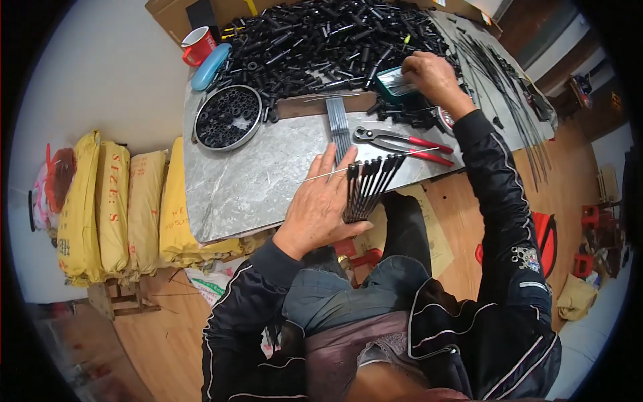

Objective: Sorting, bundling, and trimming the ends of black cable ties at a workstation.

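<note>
My left hand point(316, 204) lies at the table's front edge, fingers stretched out and thumb apart. Beside it hangs a row of thin black rods point(372, 184) with thicker black tops, lined up along a thin metal wire point(423, 152) that runs toward my left fingers. Just beyond those fingertips, a bundle of flat grey metal strips point(338, 124) leans on a brown wooden bar point(301, 107). Over a teal tub point(387, 92) of thin silvery pins point(396, 79), my right hand point(432, 77) has its fingers pinched together; what they grip is hidden.
Red-handled pincers point(402, 141) lie right of the strips. A round metal bowl point(228, 117) holds small black rings. Black tubular parts point(315, 40) heap across the back, near a red mug point(198, 45) and blue case point(211, 67). Long rods point(499, 74) overhang the right edge.
</note>
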`<state>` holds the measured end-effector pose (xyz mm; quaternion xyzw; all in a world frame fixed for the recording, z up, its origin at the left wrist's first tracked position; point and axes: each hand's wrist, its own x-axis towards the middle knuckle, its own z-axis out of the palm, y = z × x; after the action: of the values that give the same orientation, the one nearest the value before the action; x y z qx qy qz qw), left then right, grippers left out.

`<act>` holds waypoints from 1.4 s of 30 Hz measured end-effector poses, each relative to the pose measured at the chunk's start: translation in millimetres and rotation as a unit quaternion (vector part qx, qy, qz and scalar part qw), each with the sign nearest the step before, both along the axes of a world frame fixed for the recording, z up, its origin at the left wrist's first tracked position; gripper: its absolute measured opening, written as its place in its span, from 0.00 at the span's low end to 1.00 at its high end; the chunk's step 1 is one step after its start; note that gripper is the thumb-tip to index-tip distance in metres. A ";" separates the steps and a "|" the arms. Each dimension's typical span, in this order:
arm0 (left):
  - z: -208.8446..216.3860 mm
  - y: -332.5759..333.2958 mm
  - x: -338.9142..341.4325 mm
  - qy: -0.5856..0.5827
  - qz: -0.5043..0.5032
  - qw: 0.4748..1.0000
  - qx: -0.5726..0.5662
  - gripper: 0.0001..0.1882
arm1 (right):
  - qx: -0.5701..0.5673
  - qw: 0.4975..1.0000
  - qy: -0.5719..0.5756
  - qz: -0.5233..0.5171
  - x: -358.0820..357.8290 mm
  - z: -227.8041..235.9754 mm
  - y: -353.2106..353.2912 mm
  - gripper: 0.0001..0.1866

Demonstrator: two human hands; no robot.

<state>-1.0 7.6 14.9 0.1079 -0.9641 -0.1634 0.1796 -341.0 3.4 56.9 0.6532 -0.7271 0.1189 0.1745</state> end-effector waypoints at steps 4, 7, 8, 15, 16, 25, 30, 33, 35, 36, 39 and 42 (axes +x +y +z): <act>-6.2 -2.4 0.6 -0.022 -0.001 1.000 -0.022 0.53 | -0.040 0.999 -0.002 0.035 -6.4 7.2 4.3 0.04; -6.9 -2.1 -0.9 -0.017 -0.001 1.000 -0.015 0.51 | -0.129 0.989 -0.004 0.069 6.8 10.0 0.0 0.04; -6.1 -1.5 -1.7 -0.019 0.000 1.000 -0.015 0.51 | -0.178 0.979 -0.010 0.097 15.4 11.0 -2.9 0.04; -6.3 -1.1 -2.9 -0.022 0.011 1.000 -0.008 0.51 | -0.166 0.945 -0.113 0.258 94.8 -4.4 -32.6 0.06; -6.9 -1.6 -2.6 -0.020 0.011 1.000 -0.006 0.52 | -0.123 0.952 -0.126 0.251 97.2 -8.0 -35.0 0.06; -2.7 -1.7 -2.5 0.006 0.006 1.000 0.027 0.47 | -0.073 0.963 -0.219 0.139 77.9 -19.8 -50.0 0.07; -4.3 -1.6 -2.1 0.011 0.009 1.000 0.028 0.47 | -0.013 0.971 -0.214 0.101 76.2 -17.8 -50.4 0.07; -5.5 -2.9 -3.2 -0.019 0.003 1.000 -0.018 0.50 | -0.039 0.956 -0.202 0.211 66.8 -31.1 -54.4 0.08; -6.2 -3.6 -2.5 -0.018 0.003 1.000 -0.009 0.49 | 0.034 0.948 -0.265 0.171 73.3 -28.9 -51.9 0.09; -6.2 -3.8 -2.5 -0.018 0.003 1.000 -0.009 0.49 | 0.034 0.948 -0.265 0.171 77.3 -26.6 -50.3 0.09; -6.0 -3.8 -3.0 -0.015 0.005 1.000 -0.002 0.49 | 0.047 0.932 -0.331 0.139 82.5 -24.2 -47.9 0.10; -4.9 -3.7 -3.1 -0.015 0.004 1.000 0.003 0.49 | 0.042 0.918 -0.372 0.130 81.0 -29.1 -48.1 0.10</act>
<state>-4.1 3.9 10.0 0.1146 -0.9658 -0.1635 0.1656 -260.0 -44.7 27.8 0.6571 -0.6529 0.3441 -0.1535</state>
